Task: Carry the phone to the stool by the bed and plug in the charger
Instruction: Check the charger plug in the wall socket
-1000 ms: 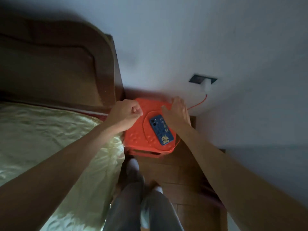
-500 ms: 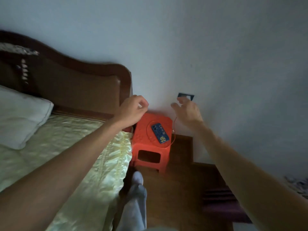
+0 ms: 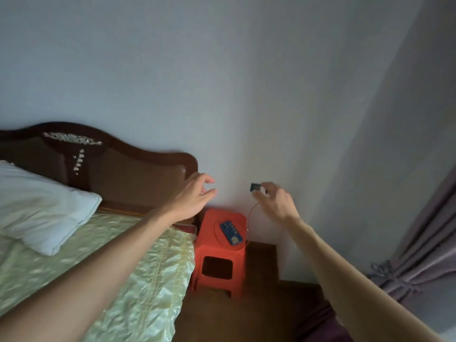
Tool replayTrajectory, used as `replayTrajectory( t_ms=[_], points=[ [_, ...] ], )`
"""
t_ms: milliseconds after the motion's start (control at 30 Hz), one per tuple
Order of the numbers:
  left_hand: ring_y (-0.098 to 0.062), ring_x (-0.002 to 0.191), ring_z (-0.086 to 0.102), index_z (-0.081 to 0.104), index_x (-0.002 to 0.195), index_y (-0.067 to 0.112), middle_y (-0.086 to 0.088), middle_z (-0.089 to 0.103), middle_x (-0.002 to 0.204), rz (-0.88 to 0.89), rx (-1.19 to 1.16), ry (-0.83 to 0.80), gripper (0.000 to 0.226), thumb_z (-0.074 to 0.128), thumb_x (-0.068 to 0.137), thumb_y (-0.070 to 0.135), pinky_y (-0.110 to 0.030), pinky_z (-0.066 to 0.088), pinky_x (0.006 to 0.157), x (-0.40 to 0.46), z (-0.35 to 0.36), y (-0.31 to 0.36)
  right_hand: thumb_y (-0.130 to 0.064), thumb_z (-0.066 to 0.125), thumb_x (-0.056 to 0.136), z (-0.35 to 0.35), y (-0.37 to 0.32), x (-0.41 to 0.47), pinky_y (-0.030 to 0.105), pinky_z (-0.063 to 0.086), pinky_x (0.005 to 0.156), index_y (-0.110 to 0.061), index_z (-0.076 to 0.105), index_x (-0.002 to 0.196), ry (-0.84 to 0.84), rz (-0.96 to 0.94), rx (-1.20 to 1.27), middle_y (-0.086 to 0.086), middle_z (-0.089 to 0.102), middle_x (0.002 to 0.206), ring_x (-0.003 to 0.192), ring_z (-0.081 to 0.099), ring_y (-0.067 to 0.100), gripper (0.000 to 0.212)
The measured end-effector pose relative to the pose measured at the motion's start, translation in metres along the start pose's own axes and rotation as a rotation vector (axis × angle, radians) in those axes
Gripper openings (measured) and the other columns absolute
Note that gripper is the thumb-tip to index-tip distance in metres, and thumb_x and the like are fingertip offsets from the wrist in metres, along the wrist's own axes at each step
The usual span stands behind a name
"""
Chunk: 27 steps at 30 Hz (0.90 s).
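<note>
A blue phone with a gold pattern lies face down on the red plastic stool between the bed and the wall. A thin orange cable runs from the stool's right edge up toward the dark wall socket. My right hand hovers in front of the socket's right side with fingers loosely apart; it hides the charger plug. Over the stool, in front of the headboard, my left hand is raised with fingers spread and nothing in it. Neither hand touches the phone.
The bed with a shiny pale-green cover and a white pillow fills the left side, backed by a dark wooden headboard. A purple curtain hangs at the right. Dark wooden floor lies in front of the stool.
The view has pulled up and back from the stool. Both hands rose off the stool top. My left hand went from a fist to spread fingers; my right hand moved up beside the socket.
</note>
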<state>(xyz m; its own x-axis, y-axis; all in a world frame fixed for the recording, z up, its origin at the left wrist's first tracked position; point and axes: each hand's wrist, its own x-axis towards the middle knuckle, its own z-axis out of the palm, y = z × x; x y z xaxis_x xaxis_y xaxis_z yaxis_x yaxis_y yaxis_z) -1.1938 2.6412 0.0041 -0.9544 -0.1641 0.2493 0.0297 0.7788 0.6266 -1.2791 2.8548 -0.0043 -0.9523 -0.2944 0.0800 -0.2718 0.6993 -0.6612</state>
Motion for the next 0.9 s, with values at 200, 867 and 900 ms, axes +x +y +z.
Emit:
replayTrajectory(
  t_ms=[200,867,900],
  points=[
    [-0.014,0.095,0.06,0.057,0.121,0.011,-0.004,0.059,0.122,0.042,-0.011,0.045,0.035,0.056,0.092,0.031,-0.027,0.043,0.089,-0.024,-0.038,-0.005,-0.036,0.054,0.091,-0.007,-0.034,-0.027,0.034,0.038,0.099,-0.01,0.051,0.138,0.05,0.007,0.003,0.015,0.055,0.139,0.126,0.05,0.033,0.054],
    [-0.012,0.084,0.06,0.06,0.115,0.012,-0.001,0.066,0.109,0.017,-0.037,0.083,0.027,0.056,0.091,0.024,-0.026,0.044,0.079,-0.033,-0.029,-0.003,-0.029,0.057,0.089,0.0,-0.02,-0.041,0.028,0.04,0.09,-0.01,0.052,0.138,0.006,-0.015,-0.04,0.011,0.055,0.14,0.124,0.053,0.029,0.053],
    [-0.013,0.085,0.059,0.06,0.115,0.011,-0.003,0.067,0.109,0.005,-0.032,0.077,0.027,0.057,0.091,0.022,-0.027,0.045,0.08,-0.03,-0.023,-0.003,-0.028,0.058,0.089,0.001,-0.015,-0.04,0.029,0.041,0.093,-0.01,0.051,0.138,-0.009,-0.019,-0.044,0.011,0.055,0.141,0.126,0.052,0.029,0.053]
  ],
)
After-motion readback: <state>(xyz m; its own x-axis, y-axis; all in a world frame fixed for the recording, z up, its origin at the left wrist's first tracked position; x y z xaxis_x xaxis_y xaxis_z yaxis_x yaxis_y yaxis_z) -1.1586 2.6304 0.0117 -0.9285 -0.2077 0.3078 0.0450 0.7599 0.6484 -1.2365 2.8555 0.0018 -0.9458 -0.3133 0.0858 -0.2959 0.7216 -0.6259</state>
